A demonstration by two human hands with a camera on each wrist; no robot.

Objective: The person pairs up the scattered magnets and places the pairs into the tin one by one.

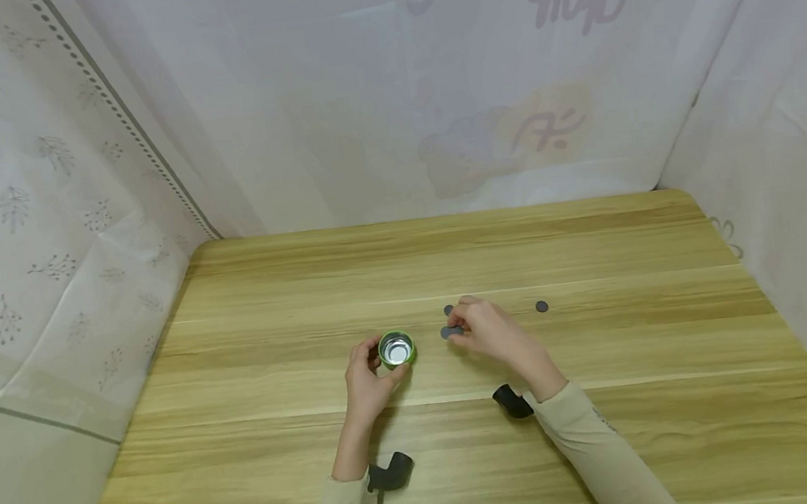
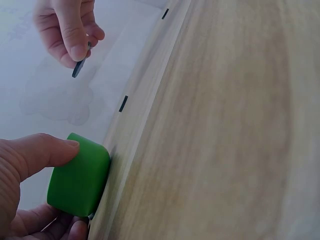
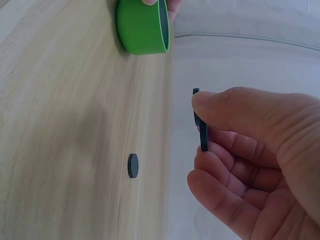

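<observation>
My left hand (image 1: 369, 386) grips a small round green cup (image 2: 80, 175) with a shiny metal inside, thumb on one side and fingers on the other. The cup stands upright on the table, its mouth facing up in the head view. To the right of it, my right hand (image 1: 492, 332) pinches dark flat discs (image 3: 203, 135) between thumb and fingers, above the tabletop. They look like two, overlapping and slightly offset. One loose dark disc (image 3: 132, 166) lies on the wood near that hand, partly hidden by it in the head view.
Another dark disc (image 1: 542, 306) lies farther right on the wood-grain table (image 1: 266, 302). Black bent pieces sit at both wrists, one by the left cuff (image 1: 393, 472) and one by the right cuff (image 1: 512, 401). Printed pale curtains (image 1: 318, 111) hang behind the table and along both sides.
</observation>
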